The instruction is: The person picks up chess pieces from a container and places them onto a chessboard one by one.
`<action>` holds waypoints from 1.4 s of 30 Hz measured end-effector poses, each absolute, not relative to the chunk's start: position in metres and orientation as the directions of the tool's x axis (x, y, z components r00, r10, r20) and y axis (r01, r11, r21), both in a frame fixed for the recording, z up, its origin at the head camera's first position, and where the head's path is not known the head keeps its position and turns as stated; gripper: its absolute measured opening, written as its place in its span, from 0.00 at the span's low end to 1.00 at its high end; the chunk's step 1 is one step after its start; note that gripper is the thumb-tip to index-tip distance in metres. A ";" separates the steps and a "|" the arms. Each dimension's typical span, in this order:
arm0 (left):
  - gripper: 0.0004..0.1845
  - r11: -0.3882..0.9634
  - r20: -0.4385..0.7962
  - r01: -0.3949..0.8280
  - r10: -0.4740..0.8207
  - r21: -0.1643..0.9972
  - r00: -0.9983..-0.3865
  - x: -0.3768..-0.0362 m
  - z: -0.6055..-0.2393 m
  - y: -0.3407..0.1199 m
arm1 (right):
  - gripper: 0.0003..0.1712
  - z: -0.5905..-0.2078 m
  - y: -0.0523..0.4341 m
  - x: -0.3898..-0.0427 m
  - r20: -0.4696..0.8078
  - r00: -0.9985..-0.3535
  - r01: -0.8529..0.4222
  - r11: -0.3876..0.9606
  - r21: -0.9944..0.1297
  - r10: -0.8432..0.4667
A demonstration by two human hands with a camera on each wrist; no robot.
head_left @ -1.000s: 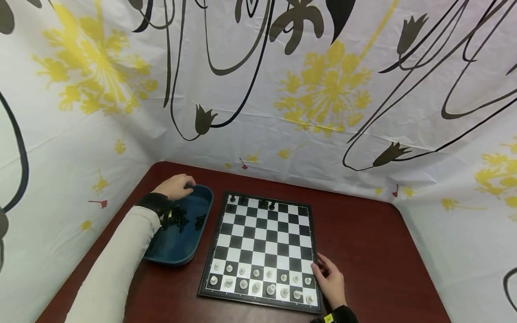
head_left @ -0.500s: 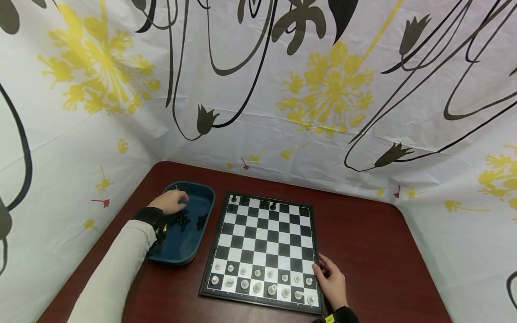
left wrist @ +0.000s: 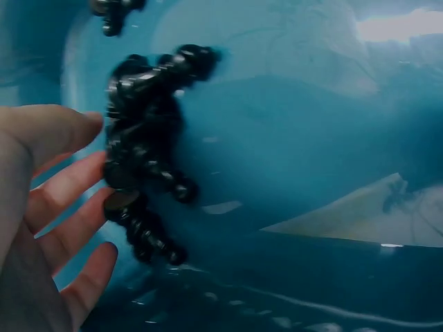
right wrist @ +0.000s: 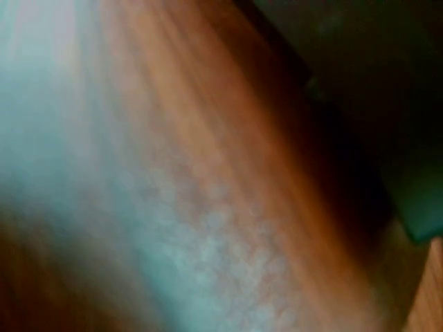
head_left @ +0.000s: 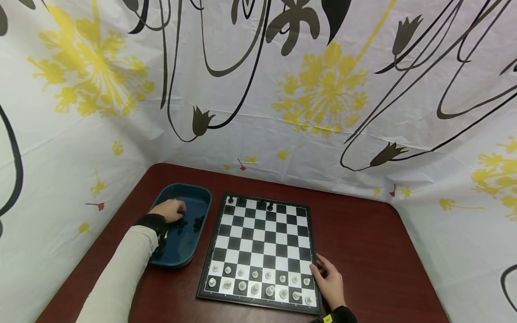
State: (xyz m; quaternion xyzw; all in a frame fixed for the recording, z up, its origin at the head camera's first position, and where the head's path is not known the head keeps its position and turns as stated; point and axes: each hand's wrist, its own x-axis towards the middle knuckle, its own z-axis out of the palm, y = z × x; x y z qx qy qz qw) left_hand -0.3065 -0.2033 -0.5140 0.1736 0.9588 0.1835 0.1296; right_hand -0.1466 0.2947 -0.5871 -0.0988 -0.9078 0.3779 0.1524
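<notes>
So the left hand (head_left: 171, 210) is sitting down inside the blue tray (head_left: 202, 194) at the left side of the dark red surface (head_left: 355, 233), fingers (left wrist: 66, 190) spread fairly loose and touching a clump of black chess pieces (left wrist: 142, 159). In the wrist view they're lying tumbled on their sides, stuck together in a chain that's running roughly up and down the frame. No single piece is clearly pinched yet, so I'm reading that hand as relaxed and holding nothing. A couple of stray pieces (left wrist: 114, 10) are lying at the top edge of that view.

If I'm judging it right, doing this well means teasing one piece off the clump rather than dragging the whole lot, and taking it by the slim middle so the base is pointing down for standing it up.

Moving right, the chessboard (head_left: 264, 244) is lying flat just beside the tray, long side running away from the person. A few black pieces (head_left: 250, 204) are standing on the far row, and white pieces (head_left: 260, 282) are filling the two near rows.

The right hand (head_left: 329, 280) is resting at the board's near right corner, fingers gently curved against the edge and holding nothing. Its wrist view is too blurred to add anything.
</notes>
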 end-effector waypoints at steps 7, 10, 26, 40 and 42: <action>0.07 0.873 -0.162 0.308 0.390 0.378 -0.906 -0.305 -0.525 -0.204 | 0.21 -0.586 0.294 -0.147 0.201 -0.935 0.065 0.695 -0.716 0.294; 0.06 0.875 -0.152 0.306 0.384 0.376 -0.911 -0.306 -0.525 -0.203 | 0.21 -0.586 0.294 -0.147 0.209 -0.933 0.054 0.691 -0.721 0.291; 0.04 0.870 -0.174 0.308 0.396 0.384 -0.902 -0.306 -0.523 -0.203 | 0.21 -0.587 0.292 -0.147 0.216 -0.936 0.038 0.690 -0.723 0.277; 0.03 0.838 -0.197 0.306 0.428 0.452 -0.882 -0.306 -0.526 -0.204 | 0.21 -0.586 0.293 -0.146 0.214 -0.935 0.041 0.685 -0.727 0.283; 0.02 0.836 -0.190 0.312 0.432 0.452 -0.882 -0.305 -0.527 -0.205 | 0.21 -0.585 0.293 -0.146 0.208 -0.936 0.047 0.685 -0.727 0.284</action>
